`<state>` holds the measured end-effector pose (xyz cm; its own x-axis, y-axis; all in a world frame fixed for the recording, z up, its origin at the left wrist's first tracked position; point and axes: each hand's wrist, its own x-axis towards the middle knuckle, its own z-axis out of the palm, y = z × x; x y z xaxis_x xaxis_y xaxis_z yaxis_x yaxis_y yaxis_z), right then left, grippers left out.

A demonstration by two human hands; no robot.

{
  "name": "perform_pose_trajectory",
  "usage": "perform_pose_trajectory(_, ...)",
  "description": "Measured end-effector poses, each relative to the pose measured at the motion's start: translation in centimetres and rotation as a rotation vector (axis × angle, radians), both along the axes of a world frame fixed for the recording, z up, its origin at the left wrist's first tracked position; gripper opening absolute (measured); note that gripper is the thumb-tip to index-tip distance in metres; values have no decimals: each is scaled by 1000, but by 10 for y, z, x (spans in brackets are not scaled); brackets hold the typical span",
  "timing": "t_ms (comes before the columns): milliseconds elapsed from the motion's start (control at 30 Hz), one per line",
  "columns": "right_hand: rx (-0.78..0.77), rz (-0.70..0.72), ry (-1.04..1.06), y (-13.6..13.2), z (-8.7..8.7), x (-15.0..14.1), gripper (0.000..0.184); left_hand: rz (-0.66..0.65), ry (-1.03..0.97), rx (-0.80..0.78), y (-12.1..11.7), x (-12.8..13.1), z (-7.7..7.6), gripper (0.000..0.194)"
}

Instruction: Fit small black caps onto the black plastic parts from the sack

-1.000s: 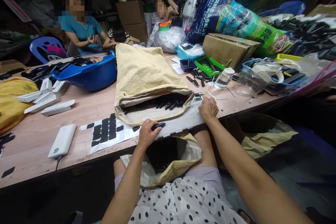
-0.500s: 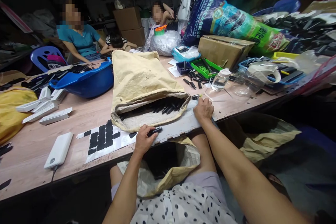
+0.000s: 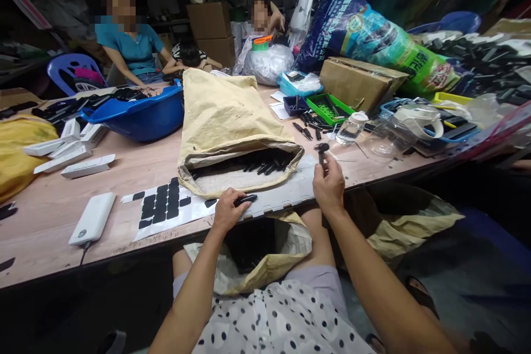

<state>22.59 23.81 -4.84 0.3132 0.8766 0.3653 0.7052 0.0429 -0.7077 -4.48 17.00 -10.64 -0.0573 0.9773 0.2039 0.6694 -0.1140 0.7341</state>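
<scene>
My left hand [image 3: 227, 212] rests at the table's near edge, fingers closed round a slim black plastic part [image 3: 245, 199]. My right hand [image 3: 328, 183] is lifted just above the table, pinching a small dark tool [image 3: 321, 150] that stands upright between thumb and fingers. Between the hands lies a long pale strip [image 3: 279, 195] along the table edge. Behind it a tan sack [image 3: 232, 133] lies on its side, mouth toward me, with several black parts [image 3: 265, 166] inside. A second open sack [image 3: 257, 249] sits on my lap below the edge.
A sheet of black stickers [image 3: 166, 207] and a white power bank [image 3: 92, 218] lie left. A blue basin [image 3: 136, 113], white cases [image 3: 70, 157], green tray [image 3: 329, 106], clear jug [image 3: 398, 130] and cardboard box [image 3: 360, 77] crowd the table. Two people sit at the far side.
My right hand has lifted off the pale strip and now holds the small dark tool upright. The left hand stays put with the black part.
</scene>
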Motion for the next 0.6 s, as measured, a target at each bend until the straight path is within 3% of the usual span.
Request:
perform_pose_trajectory(100,69,391,10,-36,-8,-27,43,3,-26,-31,2,1,0,15)
perform_pose_trajectory(200,43,590,-47,-61,-17,-56,41,20,-50,-71,4,3,0,15)
perform_pose_trajectory(367,52,659,-198,-78,-28,-83,44,56,-65,-79,6,7,-1,14)
perform_pose_trajectory(600,41,621,-333,-79,-31,-85,44,80,-72,-59,4,11,-1,14)
